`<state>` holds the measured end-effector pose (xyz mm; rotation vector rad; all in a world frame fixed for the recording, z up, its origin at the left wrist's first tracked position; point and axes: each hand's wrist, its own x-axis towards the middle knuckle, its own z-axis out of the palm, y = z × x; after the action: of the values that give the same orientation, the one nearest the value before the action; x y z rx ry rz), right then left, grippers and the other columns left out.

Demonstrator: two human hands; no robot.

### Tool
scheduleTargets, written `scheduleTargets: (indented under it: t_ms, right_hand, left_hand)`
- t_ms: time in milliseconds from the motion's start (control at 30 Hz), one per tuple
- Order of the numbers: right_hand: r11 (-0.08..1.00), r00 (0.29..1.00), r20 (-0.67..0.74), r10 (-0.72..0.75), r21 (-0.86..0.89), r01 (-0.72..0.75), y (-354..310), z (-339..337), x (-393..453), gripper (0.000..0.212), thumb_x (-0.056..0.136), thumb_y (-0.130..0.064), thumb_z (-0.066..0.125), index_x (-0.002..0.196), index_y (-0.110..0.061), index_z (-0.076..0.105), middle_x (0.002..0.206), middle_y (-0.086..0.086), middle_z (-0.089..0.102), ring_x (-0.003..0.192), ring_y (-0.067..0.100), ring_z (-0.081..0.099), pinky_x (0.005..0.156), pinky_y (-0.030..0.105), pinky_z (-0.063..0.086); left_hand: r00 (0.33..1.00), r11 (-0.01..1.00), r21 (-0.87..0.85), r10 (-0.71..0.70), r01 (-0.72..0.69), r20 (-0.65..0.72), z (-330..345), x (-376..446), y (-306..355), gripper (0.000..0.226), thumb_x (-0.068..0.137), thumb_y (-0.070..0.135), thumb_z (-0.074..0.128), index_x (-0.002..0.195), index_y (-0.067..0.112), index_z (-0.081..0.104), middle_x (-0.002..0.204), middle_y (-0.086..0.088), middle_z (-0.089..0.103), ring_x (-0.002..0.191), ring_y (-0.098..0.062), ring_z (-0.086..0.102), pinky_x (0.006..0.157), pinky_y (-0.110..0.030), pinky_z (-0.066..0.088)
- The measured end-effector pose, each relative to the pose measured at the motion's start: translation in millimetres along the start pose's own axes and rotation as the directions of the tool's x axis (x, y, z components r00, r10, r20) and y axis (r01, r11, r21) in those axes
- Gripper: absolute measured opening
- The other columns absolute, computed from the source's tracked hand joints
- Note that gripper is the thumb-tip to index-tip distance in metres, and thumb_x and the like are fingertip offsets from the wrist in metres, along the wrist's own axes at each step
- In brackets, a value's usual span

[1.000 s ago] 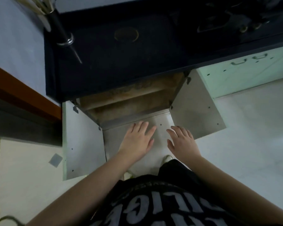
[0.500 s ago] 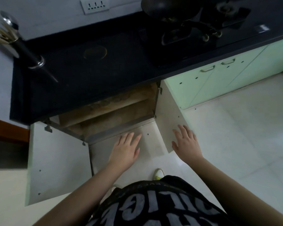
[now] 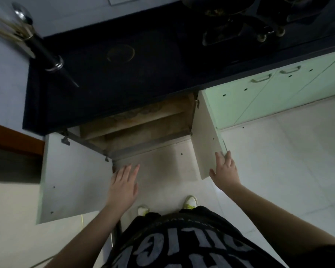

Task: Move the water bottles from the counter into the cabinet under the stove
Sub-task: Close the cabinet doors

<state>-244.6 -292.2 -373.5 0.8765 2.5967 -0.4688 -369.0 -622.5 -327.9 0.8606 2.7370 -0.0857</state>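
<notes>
Looking straight down at an open cabinet under a dark counter, both doors swung out. The left door is lying wide open, the right door is standing edge-on to the camera, so only its inner face and thin edge are showing.

The right hand is reaching to the outer bottom corner of that right door, fingers straight and spread, fingertips touching or just about touching the edge (can't tell if it's actually pressing). It isn't curling around anything. The left hand is hovering flat over the floor in front of the cabinet, fingers straight and together, holding nothing, near the left door's hinge side but apart from it as far as I can tell.

Water bottles: not seeing any in this shot. The cabinet interior is mostly hiding under the counter overhang; only a strip of brownish shelf is peeking out, so what's deeper inside can't be made out.

The stove is getting cut off at the top edge, dark and hard to read. There's a blurry utensil holder at upper left with a spoon sticking out. Green cabinet doors are running off to the right. Two shoes are poking out above a black printed shirt.
</notes>
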Motion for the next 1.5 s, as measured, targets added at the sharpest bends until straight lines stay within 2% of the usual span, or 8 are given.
scheduleTargets:
  t_ms: [367, 567, 733, 1133, 1333, 1400, 1467, 1500]
  right_hand:
    - [0.949, 0.956, 0.147, -0.253, 0.228, 0.216, -134, 22, -6, 0.089, 0.093, -0.040, 0.056, 0.154, -0.012, -0.003, 0.160, 0.015, 0.017, 0.146, 0.031, 0.021, 0.117, 0.043, 0.025]
    - [0.875, 0.939, 0.329, -0.101, 0.479, -0.073, -196, 17, 6, 0.085, 0.090, -0.037, 0.059, 0.153, -0.023, 0.004, 0.143, 0.011, 0.048, 0.092, 0.026, 0.056, 0.076, 0.031, 0.045]
    - [0.800, 0.928, 0.370, -0.047, 0.570, -0.186, -215, 26, 15, 0.090, 0.091, -0.039, 0.061, 0.154, -0.032, -0.002, 0.155, 0.007, 0.032, 0.132, 0.036, 0.041, 0.102, 0.044, 0.038]
    - [0.709, 0.940, 0.332, 0.076, 0.644, -0.285, -249, 39, 50, 0.058, 0.098, -0.021, 0.052, 0.149, -0.032, 0.026, 0.158, 0.010, 0.023, 0.141, 0.039, 0.026, 0.109, 0.052, 0.028]
    - [0.520, 0.926, 0.320, 0.203, 0.766, -0.378, -251, 36, 66, 0.049, 0.100, -0.005, 0.039, 0.147, -0.017, 0.031, 0.147, 0.017, 0.041, 0.137, 0.034, 0.034, 0.106, 0.042, 0.029]
    - [0.549, 0.925, 0.309, 0.221, 0.745, -0.380, -256, 25, 67, 0.047, 0.101, -0.013, 0.039, 0.147, -0.014, 0.031, 0.152, 0.014, 0.035, 0.142, 0.028, 0.028, 0.107, 0.034, 0.032]
    - [0.979, 0.935, 0.350, 0.047, 0.171, -0.114, -253, 11, 68, 0.044, 0.100, -0.019, 0.039, 0.144, -0.014, 0.039, 0.156, 0.005, 0.027, 0.142, 0.021, 0.027, 0.109, 0.026, 0.030]
    - [0.973, 0.952, 0.304, 0.020, 0.213, -0.088, -252, 7, 73, 0.042, 0.100, -0.015, 0.038, 0.142, -0.012, 0.042, 0.156, 0.005, 0.028, 0.137, 0.022, 0.034, 0.102, 0.017, 0.035]
  left_hand:
    - [0.957, 0.955, -0.076, -0.288, 0.286, -0.020, 22, -43, -101, 0.066, 0.087, 0.022, 0.064, 0.148, 0.010, 0.040, 0.146, -0.017, 0.048, 0.137, -0.034, 0.042, 0.112, -0.052, 0.032]
    - [0.823, 0.813, -0.192, -0.566, 0.550, -0.036, 40, -59, -173, 0.074, 0.092, 0.031, 0.057, 0.154, 0.014, 0.022, 0.159, -0.012, 0.029, 0.147, -0.030, 0.023, 0.118, -0.047, 0.020]
    - [0.720, 0.688, -0.260, -0.693, 0.677, 0.040, 58, -78, -229, 0.077, 0.093, 0.036, 0.052, 0.156, 0.015, 0.011, 0.162, -0.012, 0.019, 0.149, -0.030, 0.015, 0.120, -0.048, 0.017]
    - [0.642, 0.441, -0.582, -0.743, 0.683, 0.190, 74, -71, -272, 0.047, 0.090, 0.027, 0.055, 0.126, -0.001, 0.048, 0.119, -0.018, 0.051, 0.107, -0.037, 0.054, 0.086, -0.043, 0.046]
    - [0.715, 0.454, -0.590, -0.613, 0.667, 0.336, 76, -51, -272, 0.044, 0.094, 0.048, 0.053, 0.119, 0.013, 0.057, 0.154, -0.013, 0.032, 0.144, -0.033, 0.027, 0.109, -0.049, 0.034]
    - [0.725, 0.325, -0.699, -0.561, 0.637, 0.400, 70, -40, -257, 0.034, 0.095, 0.049, 0.052, 0.110, 0.019, 0.055, 0.126, -0.007, 0.055, 0.124, -0.030, 0.052, 0.090, -0.039, 0.049]
    - [0.723, 0.204, -0.770, -0.547, 0.604, 0.422, 62, -21, -239, 0.026, 0.097, 0.046, 0.051, 0.108, 0.023, 0.052, 0.104, 0.000, 0.061, 0.101, -0.021, 0.062, 0.073, -0.028, 0.045]
    - [0.714, 0.096, -0.811, -0.541, 0.577, 0.444, 59, -11, -229, 0.026, 0.098, 0.043, 0.051, 0.113, 0.022, 0.052, 0.108, -0.002, 0.062, 0.100, -0.020, 0.062, 0.074, -0.028, 0.045]
